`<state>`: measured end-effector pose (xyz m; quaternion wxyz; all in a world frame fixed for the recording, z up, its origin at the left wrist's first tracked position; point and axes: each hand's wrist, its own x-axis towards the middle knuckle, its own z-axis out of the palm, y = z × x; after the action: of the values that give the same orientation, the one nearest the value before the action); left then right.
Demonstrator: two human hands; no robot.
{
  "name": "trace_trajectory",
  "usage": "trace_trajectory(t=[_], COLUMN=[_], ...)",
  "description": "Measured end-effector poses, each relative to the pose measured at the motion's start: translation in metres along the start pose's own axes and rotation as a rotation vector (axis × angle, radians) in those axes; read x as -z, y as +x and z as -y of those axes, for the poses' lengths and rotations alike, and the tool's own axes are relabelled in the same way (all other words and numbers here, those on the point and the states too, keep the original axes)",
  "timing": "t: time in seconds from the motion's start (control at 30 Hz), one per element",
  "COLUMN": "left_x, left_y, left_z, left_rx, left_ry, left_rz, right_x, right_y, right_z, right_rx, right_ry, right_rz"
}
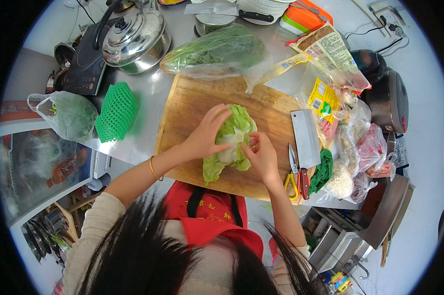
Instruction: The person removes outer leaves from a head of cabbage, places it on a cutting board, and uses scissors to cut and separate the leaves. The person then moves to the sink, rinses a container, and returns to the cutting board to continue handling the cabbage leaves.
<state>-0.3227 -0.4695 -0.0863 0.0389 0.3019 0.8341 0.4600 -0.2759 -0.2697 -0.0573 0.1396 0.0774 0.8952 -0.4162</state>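
A head of lettuce (237, 137) rests on the wooden cutting board (192, 97), its pale stem end facing up and a loose-looking leaf spreading toward me. Around its left side curves my left hand (203, 134), thumb across the pale base and fingers over the far leaves. At the right edge my right hand (261, 156) has its thumb and bent fingers on the leaves; the exact pinch is partly hidden. To the right of that hand lie a cleaver (305, 138) with a red handle and scissors (291, 166) with yellow handles.
Behind the board lies a plastic bag of leafy greens (225, 51). A steel kettle (137, 42) stands far left, near green foam netting (116, 112) and a bagged vegetable (68, 116). Several bagged foods (371, 147) crowd the right. A serrated knife (227, 11) rests on a pot at the back.
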Motion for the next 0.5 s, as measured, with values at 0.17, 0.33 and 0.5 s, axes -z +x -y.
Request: trace_trajectory(t=[0.17, 0.33, 0.5], left_x=[-0.009, -0.007, 0.001], left_y=[0.014, 0.019, -0.014], left_z=[0.028, 0.018, -0.015], left_rx=[0.308, 0.393, 0.125], left_ry=[-0.305, -0.423, 0.209], left_rz=[0.051, 0.067, -0.010], right_x=[-0.009, -0.011, -0.001], right_y=[-0.007, -0.025, -0.084], right_z=[0.005, -0.007, -0.080], right_rx=[0.065, 0.012, -0.169], right_ry=[-0.020, 0.083, -0.137], right_rz=[-0.094, -0.185, -0.427])
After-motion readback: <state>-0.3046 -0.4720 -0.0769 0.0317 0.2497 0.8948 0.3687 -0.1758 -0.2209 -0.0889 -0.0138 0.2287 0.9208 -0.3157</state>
